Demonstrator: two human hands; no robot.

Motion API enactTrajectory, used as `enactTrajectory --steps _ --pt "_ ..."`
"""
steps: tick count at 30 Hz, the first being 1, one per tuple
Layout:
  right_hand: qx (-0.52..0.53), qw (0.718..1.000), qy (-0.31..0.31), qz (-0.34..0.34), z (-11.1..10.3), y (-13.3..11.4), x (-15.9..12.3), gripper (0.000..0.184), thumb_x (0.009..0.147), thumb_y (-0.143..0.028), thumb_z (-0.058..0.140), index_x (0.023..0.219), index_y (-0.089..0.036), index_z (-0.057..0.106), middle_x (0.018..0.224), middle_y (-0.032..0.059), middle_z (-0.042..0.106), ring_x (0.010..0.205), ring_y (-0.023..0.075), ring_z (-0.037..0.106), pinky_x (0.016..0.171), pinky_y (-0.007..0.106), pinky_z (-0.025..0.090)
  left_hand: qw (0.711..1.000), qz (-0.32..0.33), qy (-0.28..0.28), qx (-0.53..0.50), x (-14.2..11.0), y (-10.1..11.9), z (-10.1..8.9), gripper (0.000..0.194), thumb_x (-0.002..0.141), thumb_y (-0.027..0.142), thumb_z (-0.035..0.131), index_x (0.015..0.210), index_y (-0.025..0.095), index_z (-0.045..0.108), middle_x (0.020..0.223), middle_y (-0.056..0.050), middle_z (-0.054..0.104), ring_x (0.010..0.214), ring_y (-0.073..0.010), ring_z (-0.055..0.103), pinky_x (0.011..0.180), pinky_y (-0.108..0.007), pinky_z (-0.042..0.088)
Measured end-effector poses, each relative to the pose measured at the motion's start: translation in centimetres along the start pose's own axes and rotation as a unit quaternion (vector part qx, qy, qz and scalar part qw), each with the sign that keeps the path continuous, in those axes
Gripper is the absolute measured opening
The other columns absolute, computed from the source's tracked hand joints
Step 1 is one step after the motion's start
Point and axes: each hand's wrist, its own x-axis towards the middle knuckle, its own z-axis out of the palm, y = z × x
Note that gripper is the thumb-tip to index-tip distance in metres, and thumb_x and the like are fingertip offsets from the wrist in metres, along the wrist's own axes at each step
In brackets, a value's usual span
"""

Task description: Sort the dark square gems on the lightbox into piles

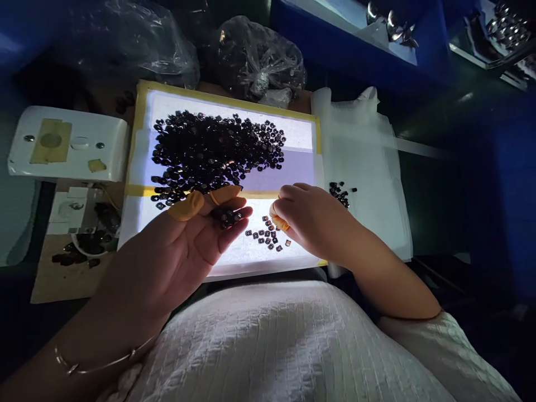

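Observation:
My left hand (196,240) is turned palm up over the lit panel (299,125), its fingers curled around several small dark metallic parts (227,217). Yellow finger cots cover its thumb and a finger. Close by on the right, my right hand (314,218) is held in a pinch, with yellow on a fingertip; whatever it pinches is hidden. Small squarish parts with cross-shaped bright marks (267,237) lie spread on the panel between my hands. Behind my left hand sits a large heap of the same dark parts (205,145).
A small dark pile (340,194) lies on white sheets (372,167) at the right. At the left are a white switch box (69,144) and a board (62,279) with dark pieces. Clear plastic bags (262,58) and a blue bin (355,56) stand behind.

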Motion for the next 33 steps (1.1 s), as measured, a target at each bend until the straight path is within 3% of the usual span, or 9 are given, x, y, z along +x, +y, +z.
enactTrajectory --steps 6,9,15,20,25,29,33 --pt "0.183 0.973 0.136 -0.034 -1.0 -0.4 0.0 0.015 0.105 -0.020 0.054 0.103 -0.021 0.069 0.096 0.0040 0.062 0.085 0.0173 0.056 0.075 0.032 0.044 0.996 -0.034 -0.085 -0.003 0.2 -1.0 -0.3 0.035 0.102 0.039 0.055 0.112 0.017 0.080 0.126 -0.013 0.070 0.120 -0.0252 0.065 0.099 -0.032 0.062" --pt "0.173 0.973 0.155 -0.005 -1.0 -0.5 0.1 0.017 0.104 -0.018 0.054 0.103 -0.020 0.070 0.098 0.0049 0.062 0.086 0.0172 0.056 0.074 0.031 0.043 0.995 -0.042 -0.086 -0.007 0.1 -1.0 -0.4 0.034 0.102 0.039 0.056 0.112 0.019 0.080 0.124 -0.012 0.071 0.116 -0.0244 0.067 0.097 -0.030 0.063" --pt "0.038 0.998 0.031 0.036 -0.2 -0.7 0.7 0.019 0.094 -0.005 0.057 0.086 -0.016 0.069 0.086 0.0055 0.060 0.079 0.0180 0.048 0.067 0.033 0.034 1.000 0.005 -0.003 -0.008 0.0 -0.1 -0.5 0.032 0.101 0.035 0.055 0.101 0.018 0.082 0.116 -0.011 0.073 0.114 -0.0242 0.068 0.097 -0.028 0.063" --pt "-0.007 0.999 -0.009 0.044 0.2 -1.2 1.5 0.019 0.089 -0.001 0.059 0.081 -0.016 0.067 0.084 0.0054 0.059 0.077 0.0177 0.046 0.065 0.034 0.030 1.000 0.020 -0.002 -0.006 0.0 0.2 -0.5 0.033 0.102 0.033 0.053 0.099 0.017 0.082 0.119 -0.011 0.072 0.113 -0.0241 0.068 0.099 -0.029 0.062" --pt "0.083 0.993 0.078 0.029 -0.1 -0.8 1.1 0.010 0.093 -0.011 0.063 0.092 -0.016 0.071 0.091 0.0060 0.063 0.083 0.0185 0.054 0.070 0.032 0.038 0.999 0.009 -0.031 0.004 -0.1 -0.3 -0.4 0.033 0.103 0.035 0.052 0.104 0.018 0.081 0.118 -0.011 0.072 0.111 -0.0230 0.067 0.101 -0.031 0.061" --pt "0.222 0.964 0.146 -0.005 -0.9 -0.9 0.5 0.018 0.104 -0.020 0.053 0.100 -0.021 0.071 0.097 0.0038 0.064 0.086 0.0159 0.058 0.075 0.031 0.046 0.996 -0.026 -0.082 -0.003 0.0 -1.0 -0.1 0.030 0.101 0.037 0.058 0.107 0.019 0.081 0.122 -0.011 0.072 0.114 -0.0241 0.067 0.098 -0.031 0.063" --pt "0.238 0.953 0.182 0.031 -1.0 0.3 -0.5 0.017 0.102 -0.017 0.053 0.103 -0.021 0.070 0.099 0.0042 0.066 0.089 0.0169 0.061 0.076 0.031 0.048 0.997 -0.040 -0.063 -0.008 0.0 -1.0 -0.2 0.031 0.098 0.040 0.062 0.108 0.018 0.081 0.120 -0.012 0.073 0.111 -0.0248 0.069 0.094 -0.031 0.065"
